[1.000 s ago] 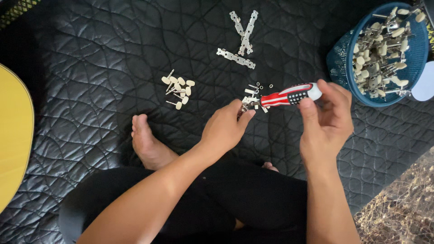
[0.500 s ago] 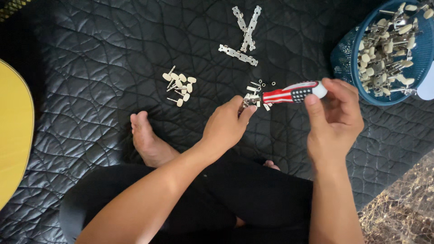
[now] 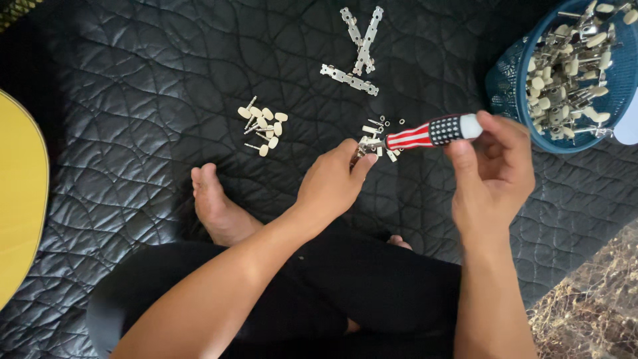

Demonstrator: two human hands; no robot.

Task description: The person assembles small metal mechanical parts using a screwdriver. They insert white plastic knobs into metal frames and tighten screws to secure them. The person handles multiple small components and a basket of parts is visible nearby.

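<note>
Little has moved since earlier: both hands stay put, screwdriver [image 3: 425, 133] still level. Right hand [image 3: 495, 166] grips its red/white handle by the fingertips; left hand [image 3: 332, 183] pinches a small metal part [image 3: 369, 144] at the tip, above the black quilted mat [image 3: 133, 100]. Loose pegs [image 3: 264, 124] sit left of the hands, metal strips [image 3: 355, 46] beyond, blue basket [image 3: 512, 100] of parts at right.

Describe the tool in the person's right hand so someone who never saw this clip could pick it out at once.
Start at the blue basket of metal parts at the upper right of the black quilted mat. Just left of it, the right hand grips a screwdriver pointing left toward the left hand. Its red-and-white striped handle with a black dotted band stands out from the pale metal parts around.
</note>
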